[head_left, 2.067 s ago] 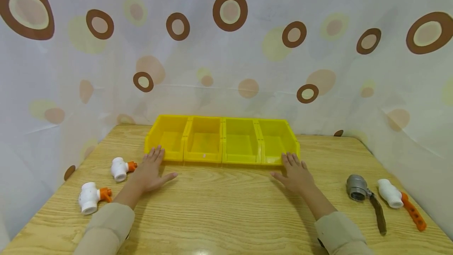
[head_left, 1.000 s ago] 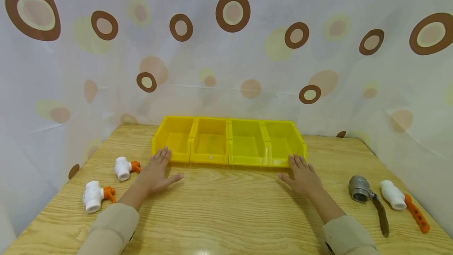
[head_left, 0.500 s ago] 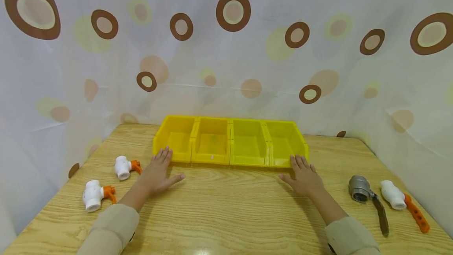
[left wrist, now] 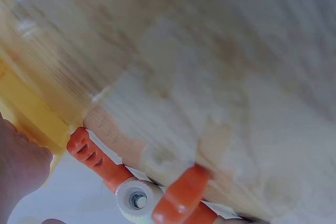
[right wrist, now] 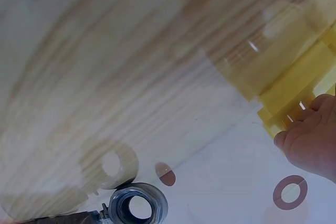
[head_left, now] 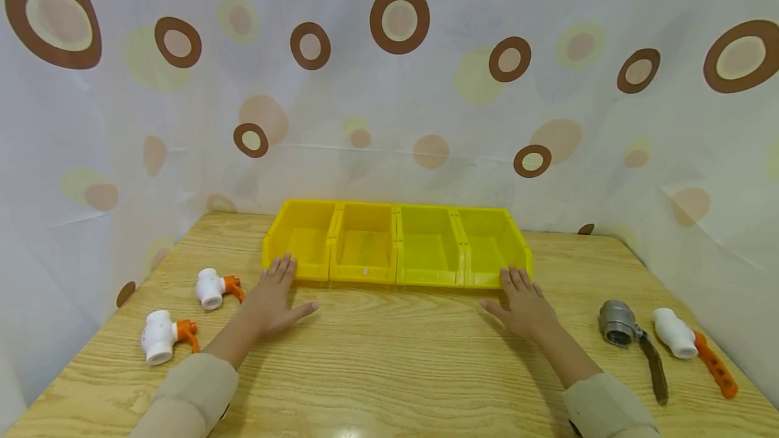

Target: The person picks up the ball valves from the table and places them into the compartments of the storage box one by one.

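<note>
A row of several joined yellow storage bins (head_left: 365, 274) stands toward the back of the wooden table. My left hand (head_left: 270, 303) lies with straight fingers at the front of the leftmost bin, its thumb spread inward. At the rightmost bin, my right hand (head_left: 523, 306) mirrors it, fingertips on the front edge. Both wrist views show the fingers against yellow plastic, the left hand (left wrist: 21, 166) at the left edge and the right hand (right wrist: 310, 137) at the right edge. Neither hand grips anything.
Left of the left forearm lie two white ball valves with orange handles, one nearer (head_left: 159, 338) and one farther (head_left: 210, 289). To the right are a grey metal ball valve (head_left: 617, 323) and a white one (head_left: 673, 334) with a long orange handle. A patterned curtain (head_left: 389, 107) hangs behind.
From about two seconds to one second ago, the bins and both hands shifted slightly right in the head view, and the view itself moved a little. Since then they have stayed almost still.
</note>
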A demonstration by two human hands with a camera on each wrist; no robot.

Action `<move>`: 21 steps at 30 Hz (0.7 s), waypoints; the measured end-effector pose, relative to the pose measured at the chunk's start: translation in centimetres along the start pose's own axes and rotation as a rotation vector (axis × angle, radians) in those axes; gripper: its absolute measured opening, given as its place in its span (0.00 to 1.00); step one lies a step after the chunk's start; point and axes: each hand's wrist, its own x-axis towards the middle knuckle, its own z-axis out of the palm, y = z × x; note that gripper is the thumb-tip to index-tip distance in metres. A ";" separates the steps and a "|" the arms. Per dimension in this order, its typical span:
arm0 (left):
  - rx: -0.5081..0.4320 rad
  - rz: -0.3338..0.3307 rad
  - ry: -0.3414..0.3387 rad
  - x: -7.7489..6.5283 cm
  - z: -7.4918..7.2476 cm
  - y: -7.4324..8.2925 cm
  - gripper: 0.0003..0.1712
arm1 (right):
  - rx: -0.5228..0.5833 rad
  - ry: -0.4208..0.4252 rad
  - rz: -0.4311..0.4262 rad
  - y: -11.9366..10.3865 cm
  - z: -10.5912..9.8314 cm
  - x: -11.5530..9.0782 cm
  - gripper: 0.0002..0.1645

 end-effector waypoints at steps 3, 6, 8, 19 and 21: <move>-0.004 -0.004 0.002 -0.1 -0.1 0.2 0.54 | -0.002 0.006 -0.007 0.1 0.0 0.0 0.52; 0.001 -0.008 0.001 -0.2 -0.1 0.4 0.54 | -0.008 0.006 -0.010 0.1 0.1 -0.1 0.52; 0.004 -0.009 -0.002 -0.3 -0.2 0.5 0.54 | -0.010 0.007 -0.012 0.1 0.0 -0.2 0.52; 0.024 0.000 -0.005 -0.5 -0.1 0.4 0.54 | -0.009 0.015 -0.019 0.0 -0.1 -0.6 0.51; 0.023 0.002 -0.006 -0.5 -0.1 0.4 0.54 | -0.009 0.020 -0.023 0.0 -0.1 -0.6 0.51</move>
